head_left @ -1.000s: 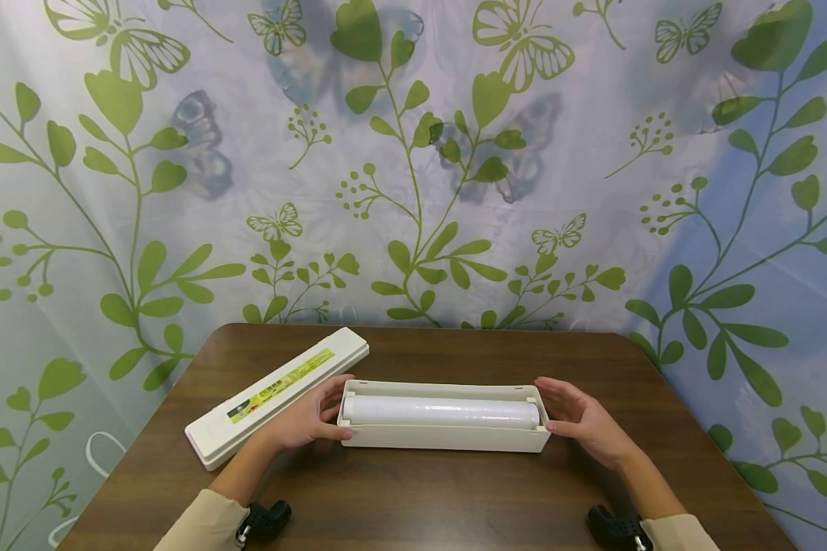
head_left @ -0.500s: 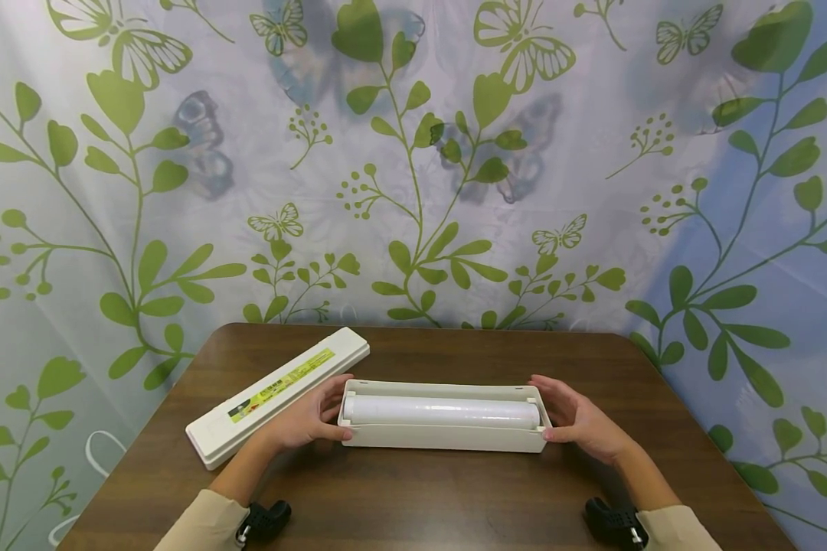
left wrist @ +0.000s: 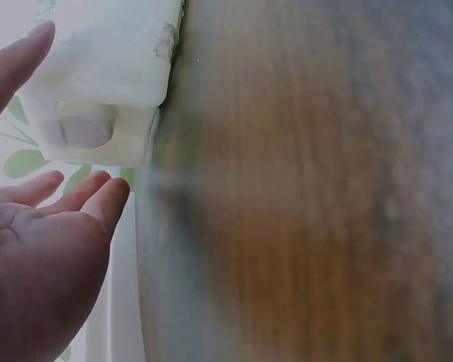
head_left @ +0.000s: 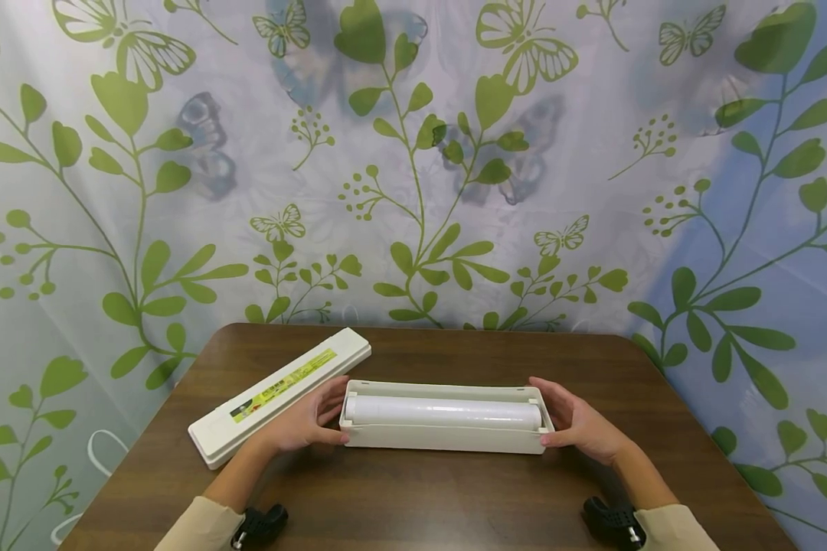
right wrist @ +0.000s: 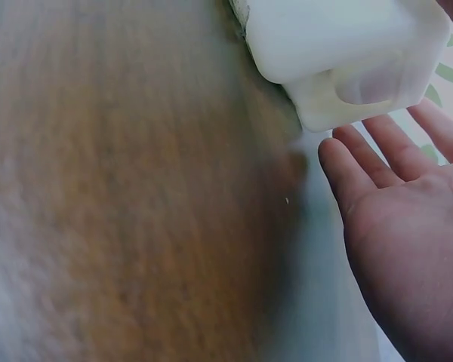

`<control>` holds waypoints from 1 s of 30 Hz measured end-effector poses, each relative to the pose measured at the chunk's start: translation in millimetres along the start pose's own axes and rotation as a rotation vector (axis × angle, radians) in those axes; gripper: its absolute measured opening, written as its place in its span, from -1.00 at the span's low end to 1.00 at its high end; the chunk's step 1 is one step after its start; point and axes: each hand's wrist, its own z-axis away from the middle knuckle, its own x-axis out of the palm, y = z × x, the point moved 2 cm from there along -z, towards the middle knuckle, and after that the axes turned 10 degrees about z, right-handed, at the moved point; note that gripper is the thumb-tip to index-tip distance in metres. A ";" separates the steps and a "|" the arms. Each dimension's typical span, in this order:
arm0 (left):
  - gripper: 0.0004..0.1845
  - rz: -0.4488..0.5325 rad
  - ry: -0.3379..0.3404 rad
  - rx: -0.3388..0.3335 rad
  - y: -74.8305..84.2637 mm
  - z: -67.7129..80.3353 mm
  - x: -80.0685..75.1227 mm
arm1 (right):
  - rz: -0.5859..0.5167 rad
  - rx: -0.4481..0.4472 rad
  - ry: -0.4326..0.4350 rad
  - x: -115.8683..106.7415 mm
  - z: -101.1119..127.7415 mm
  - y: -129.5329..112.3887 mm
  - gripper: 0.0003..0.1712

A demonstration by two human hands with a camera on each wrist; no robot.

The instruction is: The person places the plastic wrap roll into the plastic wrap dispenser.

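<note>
A long white plastic box (head_left: pixel 444 438) sits on the table with a roll of cling film (head_left: pixel 448 412) lying inside it. My left hand (head_left: pixel 303 419) is at the box's left end, thumb by the front corner and fingers reaching toward the back. In the left wrist view its fingers (left wrist: pixel 109 200) are extended close beside the box's end wall (left wrist: pixel 53 136). My right hand (head_left: pixel 586 425) mirrors it at the right end, its thumb tip at the front corner. Fairly straight fingers (right wrist: pixel 396 147) show under the box end (right wrist: pixel 317 105) in the right wrist view.
A white lid (head_left: pixel 282 394) with a yellow-green label lies slanted on the brown wooden table (head_left: pixel 441 505), left of the box and behind the left forearm. A patterned curtain (head_left: pixel 413 153) hangs behind the table. A white cord (head_left: pixel 96 459) loops at the table's left side.
My right hand has moved slightly left, its thumb coming to the box's front right corner. The left hand, box and lid stay nearly where they were.
</note>
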 end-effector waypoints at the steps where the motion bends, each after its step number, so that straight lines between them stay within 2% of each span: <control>1: 0.16 0.003 0.007 -0.003 -0.3 1.0 0.1 | -0.003 0.001 -0.002 0.5 -0.4 0.1 0.17; 9: 0.17 -0.005 0.110 0.050 -4.5 12.2 -3.7 | -0.030 -0.017 -0.022 1.9 -1.8 2.1 0.15; 20: 0.10 -0.038 0.182 0.139 -2.3 30.4 -6.6 | -0.021 -0.002 -0.012 4.1 -2.5 5.1 0.12; 30: 0.02 -0.117 0.269 0.197 -0.4 48.7 -9.8 | -0.022 0.009 -0.003 5.6 -1.6 3.4 0.04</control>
